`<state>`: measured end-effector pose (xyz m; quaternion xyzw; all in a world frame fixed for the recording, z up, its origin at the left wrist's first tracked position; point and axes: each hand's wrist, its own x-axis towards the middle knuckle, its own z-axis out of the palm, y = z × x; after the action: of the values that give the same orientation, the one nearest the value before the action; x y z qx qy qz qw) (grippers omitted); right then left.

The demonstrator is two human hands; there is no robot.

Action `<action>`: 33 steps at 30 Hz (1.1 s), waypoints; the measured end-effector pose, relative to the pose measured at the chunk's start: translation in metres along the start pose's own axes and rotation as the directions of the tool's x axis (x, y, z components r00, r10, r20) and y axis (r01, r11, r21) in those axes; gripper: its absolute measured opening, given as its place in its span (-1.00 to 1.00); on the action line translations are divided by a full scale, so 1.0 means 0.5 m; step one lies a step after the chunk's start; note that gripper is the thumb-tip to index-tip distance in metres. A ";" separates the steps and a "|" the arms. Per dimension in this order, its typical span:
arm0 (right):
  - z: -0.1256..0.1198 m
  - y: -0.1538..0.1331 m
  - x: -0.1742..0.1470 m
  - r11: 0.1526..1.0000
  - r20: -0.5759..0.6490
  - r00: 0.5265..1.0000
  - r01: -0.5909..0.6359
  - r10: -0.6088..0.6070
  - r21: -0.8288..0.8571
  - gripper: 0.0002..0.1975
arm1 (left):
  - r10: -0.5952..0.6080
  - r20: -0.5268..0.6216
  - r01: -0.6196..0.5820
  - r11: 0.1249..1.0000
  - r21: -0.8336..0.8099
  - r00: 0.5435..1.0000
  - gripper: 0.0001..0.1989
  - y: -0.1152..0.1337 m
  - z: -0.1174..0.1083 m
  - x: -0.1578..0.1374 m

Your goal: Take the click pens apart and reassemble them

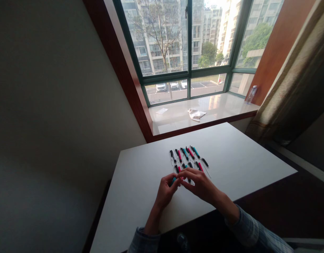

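Note:
My left hand is closed around a teal pen barrel, whose end shows between thumb and fingers. Against it, the fingertips of my right hand come together in a pinch; whatever is between them is too small or hidden to make out. Just beyond both hands, pen parts lie in two rows on the white table. Among them are a pink barrel, a teal barrel, a black pen part and several thin clear refills. My hands cover some of the nearer row.
Behind the table is a window sill with a crumpled white cloth and a clear bottle. A curtain hangs at the right. A grey wall stands at the left.

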<state>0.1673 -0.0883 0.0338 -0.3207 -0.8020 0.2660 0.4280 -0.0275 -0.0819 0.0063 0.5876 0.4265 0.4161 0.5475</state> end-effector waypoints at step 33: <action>-0.051 0.070 -0.059 0.941 -0.104 0.947 -0.315 0.303 -0.126 -0.80 | 0.095 -0.266 -0.125 0.987 -0.098 0.959 -0.77 0.010 0.008 0.005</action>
<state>0.2116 -0.0832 0.0065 -0.4827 -0.7401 0.2590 0.3901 -0.0228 -0.0810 0.0111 0.5184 0.4369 0.5433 0.4952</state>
